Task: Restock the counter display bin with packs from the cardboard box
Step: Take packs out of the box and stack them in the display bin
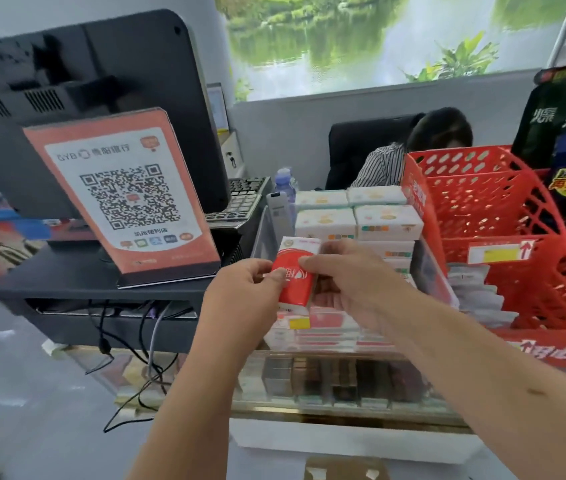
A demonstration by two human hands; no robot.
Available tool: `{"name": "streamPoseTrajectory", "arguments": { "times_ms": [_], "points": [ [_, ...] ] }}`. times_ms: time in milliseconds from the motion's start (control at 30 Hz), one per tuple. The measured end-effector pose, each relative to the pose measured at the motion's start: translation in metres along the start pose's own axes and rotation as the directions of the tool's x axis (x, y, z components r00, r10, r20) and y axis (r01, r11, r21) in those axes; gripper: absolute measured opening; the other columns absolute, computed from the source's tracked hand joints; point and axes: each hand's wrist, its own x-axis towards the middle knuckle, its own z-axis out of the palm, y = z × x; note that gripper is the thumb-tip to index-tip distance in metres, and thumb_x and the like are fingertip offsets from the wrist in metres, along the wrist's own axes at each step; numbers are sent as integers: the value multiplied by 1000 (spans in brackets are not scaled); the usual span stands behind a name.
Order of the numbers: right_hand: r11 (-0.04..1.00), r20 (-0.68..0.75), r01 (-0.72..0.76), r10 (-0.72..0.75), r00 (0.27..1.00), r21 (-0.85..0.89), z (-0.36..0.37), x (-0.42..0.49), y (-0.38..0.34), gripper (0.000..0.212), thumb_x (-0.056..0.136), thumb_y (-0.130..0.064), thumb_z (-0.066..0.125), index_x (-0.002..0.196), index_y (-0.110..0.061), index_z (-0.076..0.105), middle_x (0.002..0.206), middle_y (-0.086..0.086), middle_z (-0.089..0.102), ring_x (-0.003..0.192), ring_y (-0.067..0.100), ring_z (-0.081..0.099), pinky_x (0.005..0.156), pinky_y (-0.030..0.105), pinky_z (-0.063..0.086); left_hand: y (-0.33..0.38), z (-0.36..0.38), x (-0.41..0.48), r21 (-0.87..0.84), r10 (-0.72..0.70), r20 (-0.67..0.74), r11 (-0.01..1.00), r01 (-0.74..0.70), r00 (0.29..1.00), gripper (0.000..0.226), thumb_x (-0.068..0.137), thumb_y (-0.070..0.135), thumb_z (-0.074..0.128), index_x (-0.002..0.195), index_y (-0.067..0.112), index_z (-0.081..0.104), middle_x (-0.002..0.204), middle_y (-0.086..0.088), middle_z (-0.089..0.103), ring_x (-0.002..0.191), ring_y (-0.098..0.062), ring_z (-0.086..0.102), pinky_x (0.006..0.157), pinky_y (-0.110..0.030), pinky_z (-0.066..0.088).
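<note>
– One red pack [293,277] is held just above the front of the clear display bin [264,233]. The bin stands at the near edge of the glass worktop [326,412], to the left of a red basket [503,202].

– How is it gripped?

– It is pinched from both sides. The left hand [240,292] has its thumb and fingers [276,273] closed on the left edge. The right hand [350,282] has its thumb on the face and its other fingers curled behind.

– How should it be expected to handle?

– It is judged light and soft, something that gives under a squeeze and is not easily broken. The glossy wrap is likely to be slippery. It is best taken across its narrow width, at the side edges. That way it can be laid flat on the red stack [330,322] at the front of the bin. White packs [357,223] are piled higher at the rear.

– And the cardboard box?

– It cannot be clearly made out. A brown flap [343,469] at the bottom of the view may belong to it.
</note>
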Motion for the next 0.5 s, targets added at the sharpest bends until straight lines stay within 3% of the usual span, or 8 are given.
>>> {"name": "streamPoseTrajectory", "arguments": {
  "times_ms": [100,300,433,500],
  "points": [
    [995,-17,-95,94,995,-9,2,24,-4,23,91,-13,68,111,-8,57,92,16,71,69,20,71,53,26,53,-2,-8,9,74,58,-32,996,-56,998,23,91,39,61,109,26,68,91,8,72,82,-15,68,77,-43,59],
    [977,-106,-166,152,983,-135,26,66,5,30,89,-16,70,117,-10,61,97,14,73,83,23,73,60,29,55,-6,-27,26,82,148,-52,986,-143,988,19,93,36,58,107,28,68,83,9,71,74,-6,66,61,-24,50],
    [869,-99,-138,103,990,-474,41,77,16,36,85,-34,74,111,-15,58,94,9,73,85,24,73,77,40,61,-8,-33,39,73,180,-26,981,-177,983,22,93,36,59,111,28,68,92,10,72,86,-8,67,75,-31,56],
    [836,-114,-128,79,990,-534,42,77,21,36,81,-34,77,109,-20,58,93,8,73,86,26,72,80,46,60,-12,-32,42,59,172,12,983,-172,985,22,93,36,59,111,28,68,91,9,72,85,-10,67,75,-34,57]
  ]
}}
